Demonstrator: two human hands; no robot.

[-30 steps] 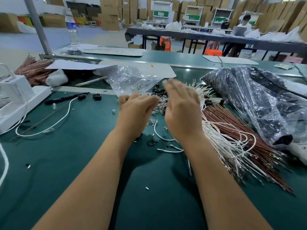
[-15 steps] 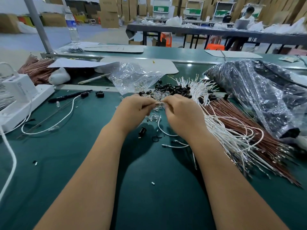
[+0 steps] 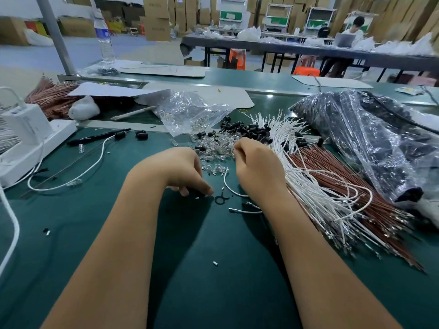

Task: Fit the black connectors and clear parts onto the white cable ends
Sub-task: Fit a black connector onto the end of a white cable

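A water bottle [image 3: 103, 36] is seen upright at the far left of the green bench [image 3: 71, 222], beside a grey post [image 3: 53, 34]. A white power strip [image 3: 35, 148] with a plugged charger [image 3: 25, 122] is placed at the left edge. Copper-brown wires [image 3: 51, 97] are piled behind it, partly covered by paper [image 3: 107, 91]. A large plastic bag [image 3: 370, 141] of dark goods is laid at the right. A person [image 3: 354, 32] is seated at a far table [image 3: 308, 49], with cardboard boxes [image 3: 156, 17] stacked beyond.
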